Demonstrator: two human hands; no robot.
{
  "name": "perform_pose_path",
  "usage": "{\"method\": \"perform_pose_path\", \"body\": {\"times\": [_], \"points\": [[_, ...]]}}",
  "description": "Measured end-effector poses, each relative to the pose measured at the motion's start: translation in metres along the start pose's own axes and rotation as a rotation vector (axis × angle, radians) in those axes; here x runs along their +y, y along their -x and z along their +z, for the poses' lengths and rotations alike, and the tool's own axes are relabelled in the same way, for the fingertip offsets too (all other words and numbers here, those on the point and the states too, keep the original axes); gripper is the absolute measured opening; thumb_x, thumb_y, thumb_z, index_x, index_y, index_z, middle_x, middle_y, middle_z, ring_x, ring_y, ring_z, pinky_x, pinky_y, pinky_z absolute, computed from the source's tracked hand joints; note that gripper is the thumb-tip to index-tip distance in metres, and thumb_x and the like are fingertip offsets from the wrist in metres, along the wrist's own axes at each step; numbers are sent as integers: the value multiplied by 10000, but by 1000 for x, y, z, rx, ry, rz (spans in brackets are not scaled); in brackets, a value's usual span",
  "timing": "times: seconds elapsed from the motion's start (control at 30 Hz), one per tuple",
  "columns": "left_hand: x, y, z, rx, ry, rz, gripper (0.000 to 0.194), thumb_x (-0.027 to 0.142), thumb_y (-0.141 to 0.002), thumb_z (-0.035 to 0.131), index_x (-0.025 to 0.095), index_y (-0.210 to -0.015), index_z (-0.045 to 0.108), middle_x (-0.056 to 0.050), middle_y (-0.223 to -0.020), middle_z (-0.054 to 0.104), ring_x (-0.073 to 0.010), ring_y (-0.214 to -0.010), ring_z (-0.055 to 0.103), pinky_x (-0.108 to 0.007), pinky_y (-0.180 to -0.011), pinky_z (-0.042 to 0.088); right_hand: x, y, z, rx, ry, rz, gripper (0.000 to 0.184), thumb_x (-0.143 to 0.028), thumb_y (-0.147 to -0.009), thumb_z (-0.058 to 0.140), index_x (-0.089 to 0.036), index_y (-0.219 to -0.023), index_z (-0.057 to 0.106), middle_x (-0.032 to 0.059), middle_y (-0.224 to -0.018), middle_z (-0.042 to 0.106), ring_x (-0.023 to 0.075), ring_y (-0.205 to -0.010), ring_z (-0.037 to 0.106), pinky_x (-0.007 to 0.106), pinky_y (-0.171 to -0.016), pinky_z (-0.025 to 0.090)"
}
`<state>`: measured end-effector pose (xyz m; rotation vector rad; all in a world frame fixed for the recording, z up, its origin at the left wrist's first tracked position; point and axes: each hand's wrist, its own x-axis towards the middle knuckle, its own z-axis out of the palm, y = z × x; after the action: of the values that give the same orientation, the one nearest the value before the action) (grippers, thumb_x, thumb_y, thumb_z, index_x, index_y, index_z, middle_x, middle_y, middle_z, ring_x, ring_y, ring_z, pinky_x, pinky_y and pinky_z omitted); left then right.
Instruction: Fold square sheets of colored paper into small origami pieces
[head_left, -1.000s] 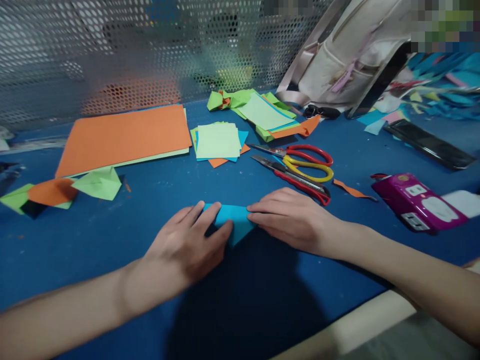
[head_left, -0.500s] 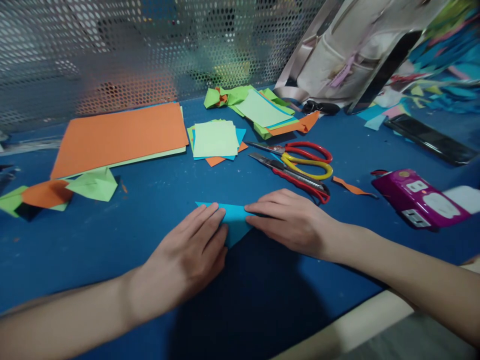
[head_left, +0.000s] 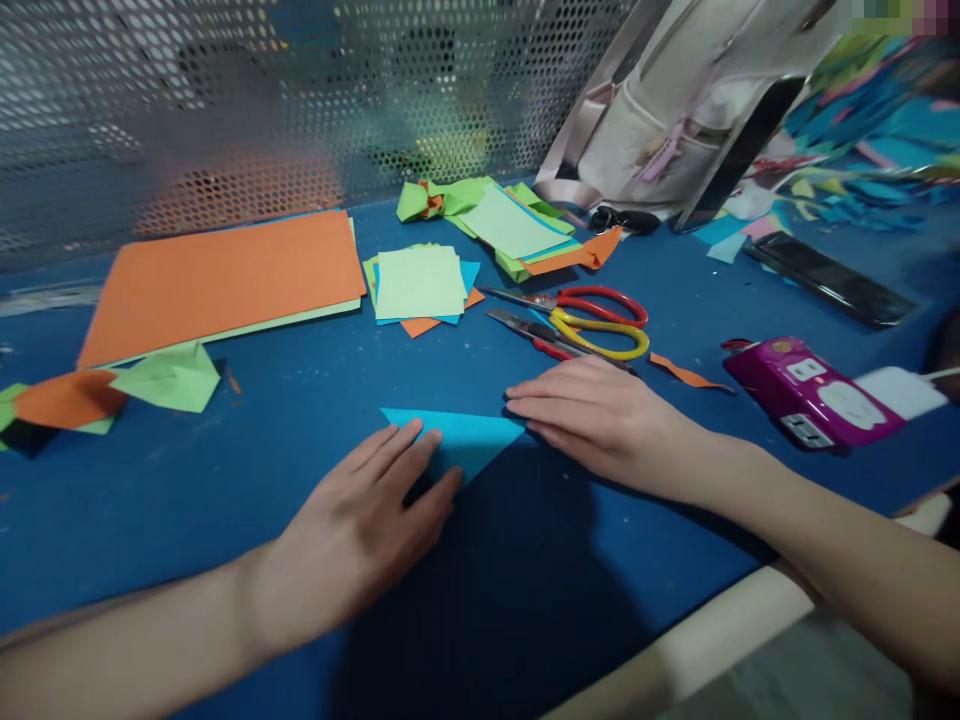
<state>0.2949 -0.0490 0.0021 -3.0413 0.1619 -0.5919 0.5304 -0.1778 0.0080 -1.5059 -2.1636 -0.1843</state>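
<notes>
The left hand (head_left: pixel 360 510) is laid over the near-left part of the blue paper (head_left: pixel 480 435), its fingers spread and nothing seen gripped. The paper, a triangle, is held flat on the table (head_left: pixel 300 420) between the hands. The right hand (head_left: pixel 607 415) is set at its right corner, fingers straight and together; whether the corner is pinched cannot be told, the thumb being hidden. The paper may be judged very light, thin and crisp, easily slid or creased, so is best pinned by flat fingertips and taken by the edges or corners. Beyond, the cutter (head_left: pixel 517 325) is partly hidden by the right hand, then scissors (head_left: pixel 544 301), squares (head_left: pixel 420 282) and the perforated screen (head_left: pixel 247 130) are seen
</notes>
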Motion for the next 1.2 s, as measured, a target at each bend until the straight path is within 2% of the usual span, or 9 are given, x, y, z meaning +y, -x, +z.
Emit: {"method": "perform_pose_path", "body": {"times": [0.17,0.27,0.4,0.53,0.7,0.83,0.93,1.1,1.2], "points": [[1,-3,-1,14,-24,8,196,169,-868,521,146,-1049,592,-185,-1091,631,-307,-1067,604,-467,-866,533,-16,-4,6,-23,-20,-19,254,-193,-915,443,-132,-1064,640,104,-1140,660,209,-1033,603,375,-863,489],[2,-5,-3,-19,-18,0,193,161,-880,475,132,-1020,605,-186,-1077,637,-304,-1080,596,-462,-881,524,-33,-8,16,-130,-35,-89,484,-384,-952,354,-39,-1248,522,177,-1333,507,269,-1267,432,447,-999,405],[3,-7,-6,-72,-10,-32,237,174,-899,413,137,-979,633,-170,-1071,646,-291,-1105,583,-451,-917,502,-43,-5,28,-267,-67,-78,787,-596,-902,293,53,-1338,383,232,-1419,366,298,-1372,246,486,-1095,284],[3,-6,-6,-54,-29,-20,242,179,-893,435,144,-1015,640,-169,-1065,656,-289,-1088,594,-444,-908,504,-44,1,27,-365,-49,-24,842,-645,-858,351,30,-1360,363,216,-1438,339,296,-1383,213,485,-1112,259],[-1,-8,-1,55,10,-39,230,233,-879,516,110,-1041,622,-132,-998,679,-252,-1021,620,-403,-909,509,-45,4,23,-380,1,-19,857,-672,-844,337,8,-1366,368,201,-1454,314,277,-1389,205,457,-1121,245],[-8,-16,9,122,-57,-76,220,251,-902,472,114,-845,635,-85,-773,663,-199,-757,637,-329,-690,566,-45,3,22,-392,19,-42,846,-665,-842,360,3,-1362,378,205,-1452,316,296,-1377,234,463,-1103,273],[-10,-20,14,20,-71,-118,229,298,-886,494,133,-798,626,-107,-906,654,-225,-861,626,-359,-747,564,-45,2,23,-367,46,-61,806,-641,-863,343,12,-1328,425,211,-1424,367,316,-1353,284,472,-1080,310],[-8,-14,21,75,-86,-65,178,241,-883,508,95,-937,594,-150,-1071,641,-267,-1073,589,-424,-915,511,-47,-4,29,-149,67,-27,630,-504,-941,277,1,-1195,555,223,-1249,561,304,-1210,482,466,-972,443],[-6,-10,27,53,-101,-39,209,211,-915,434,67,-991,564,-170,-1098,640,-263,-1106,581,-433,-959,487,-47,-8,32,-59,39,7,602,-492,-937,308,3,-1155,574,234,-1195,590,304,-1180,506,471,-958,459]]}}
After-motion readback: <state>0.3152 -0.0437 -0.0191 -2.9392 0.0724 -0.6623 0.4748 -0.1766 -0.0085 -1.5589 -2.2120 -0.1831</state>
